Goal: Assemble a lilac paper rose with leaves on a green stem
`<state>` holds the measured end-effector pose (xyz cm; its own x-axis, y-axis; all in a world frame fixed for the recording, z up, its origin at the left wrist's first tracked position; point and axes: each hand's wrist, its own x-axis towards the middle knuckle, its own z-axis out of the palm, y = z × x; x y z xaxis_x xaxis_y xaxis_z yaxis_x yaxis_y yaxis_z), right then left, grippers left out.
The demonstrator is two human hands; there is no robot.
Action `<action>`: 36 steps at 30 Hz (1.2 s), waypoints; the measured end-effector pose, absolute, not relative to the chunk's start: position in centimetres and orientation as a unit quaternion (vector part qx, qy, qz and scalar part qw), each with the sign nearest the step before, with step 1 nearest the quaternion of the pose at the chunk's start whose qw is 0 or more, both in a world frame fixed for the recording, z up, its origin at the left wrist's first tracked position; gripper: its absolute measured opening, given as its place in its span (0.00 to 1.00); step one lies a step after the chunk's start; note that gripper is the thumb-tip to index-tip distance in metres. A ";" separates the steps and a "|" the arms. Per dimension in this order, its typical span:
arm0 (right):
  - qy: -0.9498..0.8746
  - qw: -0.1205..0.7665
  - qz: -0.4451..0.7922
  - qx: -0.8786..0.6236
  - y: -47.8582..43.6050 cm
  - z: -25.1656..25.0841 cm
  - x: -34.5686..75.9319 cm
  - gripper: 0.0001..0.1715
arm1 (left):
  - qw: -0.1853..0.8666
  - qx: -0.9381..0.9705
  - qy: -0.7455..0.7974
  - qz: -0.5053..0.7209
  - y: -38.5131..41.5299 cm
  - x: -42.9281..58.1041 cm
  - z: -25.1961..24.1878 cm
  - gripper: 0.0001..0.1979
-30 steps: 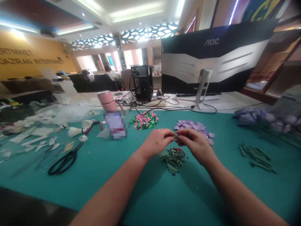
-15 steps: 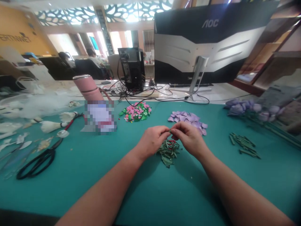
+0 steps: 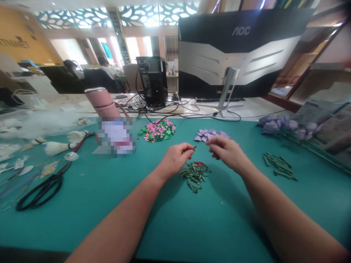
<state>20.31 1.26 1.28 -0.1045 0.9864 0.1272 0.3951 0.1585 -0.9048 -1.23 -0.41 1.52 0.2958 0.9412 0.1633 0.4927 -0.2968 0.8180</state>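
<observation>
Between its thumb and fingers, my left hand pinches a small green piece with a red tip. My right hand is apart from it, to the right, its fingers curled and pressed together; whatever they hold, if anything, is too small to make out. Below and between both hands lies a pile of green pieces with some red bits. Behind my right hand is a heap of purple petals, partly hidden by it. A pile of pink flowers and green leaves lies farther back.
Black-handled scissors, shuttlecocks and a pink bottle are at the left. Green sticks and purple flowers lie at the right. A monitor and cables stand behind the green mat. Two people sit far back.
My hands, which met over the pile, have moved apart. The red-tipped piece now shows in my left hand, and my right hand has shifted right. The view has shifted slightly.
</observation>
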 end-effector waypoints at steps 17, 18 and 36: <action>-0.812 0.208 0.155 -0.522 2.0 -2.7 21.4 0.11 | 0.350 0.726 0.495 0.324 0.1 -1.8 1.4 0.14; -0.817 0.206 0.148 -0.518 2.1 -2.9 21.4 0.11 | 0.350 0.725 0.498 0.322 0.2 -1.8 1.4 0.14; -0.697 0.124 0.056 -0.704 2.3 2.2 25.8 0.14 | 0.332 0.746 0.525 0.239 0.6 -1.8 2.2 0.20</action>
<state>25.82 2.26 2.20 0.0229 0.9953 0.0941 0.9676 0.0016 -0.2526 -1.82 0.56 2.17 0.3343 0.9424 0.0085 0.6249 -0.2284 0.7466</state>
